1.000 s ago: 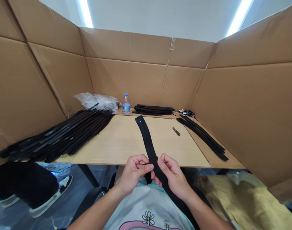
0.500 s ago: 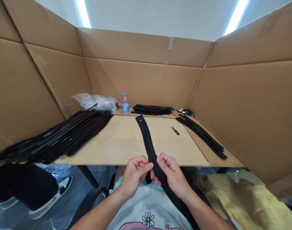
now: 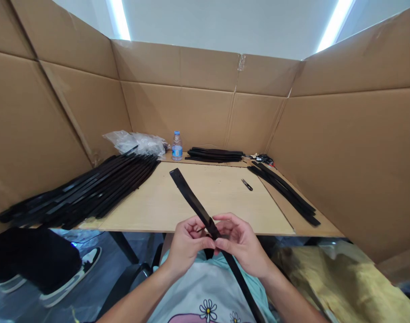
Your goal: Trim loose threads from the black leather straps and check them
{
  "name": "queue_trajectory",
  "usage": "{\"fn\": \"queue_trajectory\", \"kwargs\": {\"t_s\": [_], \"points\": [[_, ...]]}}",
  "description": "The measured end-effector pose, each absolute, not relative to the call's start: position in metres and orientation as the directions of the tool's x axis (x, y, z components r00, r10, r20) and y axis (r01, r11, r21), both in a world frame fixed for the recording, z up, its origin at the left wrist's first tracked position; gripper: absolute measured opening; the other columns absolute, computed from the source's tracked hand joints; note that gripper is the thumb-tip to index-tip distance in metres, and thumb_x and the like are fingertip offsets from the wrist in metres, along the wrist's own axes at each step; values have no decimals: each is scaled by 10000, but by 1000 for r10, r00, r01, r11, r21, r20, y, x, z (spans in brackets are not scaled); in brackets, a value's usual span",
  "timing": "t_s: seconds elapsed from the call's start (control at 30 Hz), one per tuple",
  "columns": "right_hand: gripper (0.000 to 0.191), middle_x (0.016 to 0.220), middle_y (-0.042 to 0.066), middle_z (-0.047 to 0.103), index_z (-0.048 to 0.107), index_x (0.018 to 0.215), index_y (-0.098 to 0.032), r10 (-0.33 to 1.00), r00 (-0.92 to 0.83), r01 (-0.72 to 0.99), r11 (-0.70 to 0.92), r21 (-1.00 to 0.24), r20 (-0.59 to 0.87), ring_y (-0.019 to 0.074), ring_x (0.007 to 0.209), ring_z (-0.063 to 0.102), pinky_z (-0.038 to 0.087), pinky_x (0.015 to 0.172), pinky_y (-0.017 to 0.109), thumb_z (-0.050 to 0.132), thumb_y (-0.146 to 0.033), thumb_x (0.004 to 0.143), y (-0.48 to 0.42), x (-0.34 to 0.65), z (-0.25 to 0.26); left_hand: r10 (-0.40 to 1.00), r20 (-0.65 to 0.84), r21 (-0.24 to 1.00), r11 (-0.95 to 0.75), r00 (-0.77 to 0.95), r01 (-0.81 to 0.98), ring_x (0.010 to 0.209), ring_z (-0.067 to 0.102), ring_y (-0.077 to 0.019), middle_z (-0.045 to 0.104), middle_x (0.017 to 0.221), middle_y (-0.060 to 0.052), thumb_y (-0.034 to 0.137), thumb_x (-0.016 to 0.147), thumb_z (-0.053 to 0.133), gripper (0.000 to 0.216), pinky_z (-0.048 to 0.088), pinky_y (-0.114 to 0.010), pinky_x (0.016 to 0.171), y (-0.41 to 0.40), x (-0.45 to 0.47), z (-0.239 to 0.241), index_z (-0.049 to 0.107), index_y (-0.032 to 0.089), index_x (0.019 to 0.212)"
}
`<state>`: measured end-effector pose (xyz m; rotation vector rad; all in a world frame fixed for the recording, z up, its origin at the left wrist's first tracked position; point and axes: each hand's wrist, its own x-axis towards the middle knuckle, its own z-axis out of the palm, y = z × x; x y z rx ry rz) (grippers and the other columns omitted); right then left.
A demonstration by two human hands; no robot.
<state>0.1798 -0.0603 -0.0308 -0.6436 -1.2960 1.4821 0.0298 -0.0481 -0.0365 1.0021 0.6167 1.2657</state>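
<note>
A long black strap (image 3: pixel 191 197) runs between my hands. Its far end, squared off, points up and left over the table, while the other end passes down across my lap. My left hand (image 3: pixel 189 244) is closed, thumb and fingers pinching the strap's left edge and a small dark piece beside it. On the other side, my right hand (image 3: pixel 240 244) grips the strap with the thumb in front and the fingers curled behind. Where the hands meet, the strap looks folded or banded. The fingertips hide part of this spot.
Black straps (image 3: pixel 90 190) lie heaped at the left. Another stack (image 3: pixel 214 154) sits at the back beside a water bottle (image 3: pixel 177 146) and clear plastic bags (image 3: pixel 137 142). Thread snips (image 3: pixel 247 184) and several straps (image 3: pixel 283 190) lie at right. Cardboard walls (image 3: pixel 178 107) surround the table.
The strap has turned edge-on and its far end has swung left and slightly down. My right fingers have opened a little and shifted around it. My left hand stays nearly in place.
</note>
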Motion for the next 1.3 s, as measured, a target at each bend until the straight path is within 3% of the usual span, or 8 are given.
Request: {"fn": "queue_trajectory", "kwargs": {"t_s": [0.2,0.47,0.63,0.73,0.8,0.93,1.1,1.3], "points": [[305,1014,83,668,675,1154,-236,872,-202,-33,449,-893,446,128,641,621,584,557,264,655,-230,850,-68,177,-38,965,180,815,-38,191,-579,512,540,-89,560,562,53,200,500,905,298,490,-189,494,-45,28,-41,680,135,684],[227,954,129,673,697,1054,-168,656,-251,341,748,-569,712,219,879,675,582,784,334,587,-108,864,-74,181,-28,968,147,810,1,204,-587,588,542,-80,624,634,14,229,518,906,302,442,-160,561,-46,29,-42,707,128,722],[75,873,88,664,654,879,-172,769,-226,296,639,-710,598,191,740,673,571,603,279,671,-214,820,-73,184,-28,970,125,793,30,210,-608,445,409,-37,522,512,55,250,485,916,332,326,-139,438,-47,30,-41,655,118,642],[427,775,4,642,534,1144,-226,899,-345,81,315,-946,270,132,519,627,504,400,212,727,-328,777,-70,186,-31,969,148,768,12,196,-641,397,306,-18,453,468,82,270,494,910,349,256,-143,399,-47,27,-36,610,128,603],[603,691,-46,604,408,1308,-256,895,-417,11,178,-984,157,93,401,562,459,339,181,707,-362,796,-69,187,-33,970,164,762,-8,182,-648,396,288,-19,417,453,94,276,493,909,360,258,-147,403,-47,26,-33,597,135,603],[542,576,-83,512,459,1332,-224,900,-346,99,317,-943,266,56,333,482,382,310,141,656,-328,838,-69,186,-33,971,157,766,-4,181,-643,399,243,-15,329,430,116,311,492,910,395,222,-144,402,-46,24,-32,568,141,589],[469,786,23,688,536,1311,-194,798,-350,236,581,-779,490,142,643,656,561,634,256,613,-210,849,-72,184,-31,962,174,783,-6,210,-622,395,200,-15,273,420,124,334,489,907,455,172,-158,398,-45,23,-36,495,147,541],[556,1331,88,594,417,1408,-236,737,-428,270,657,-704,524,210,1167,599,476,1005,342,568,-170,877,-76,188,-28,959,170,801,-1,226,-598,409,157,-20,242,428,127,367,513,893,484,135,-179,407,-48,24,-39,458,157,545]]}}
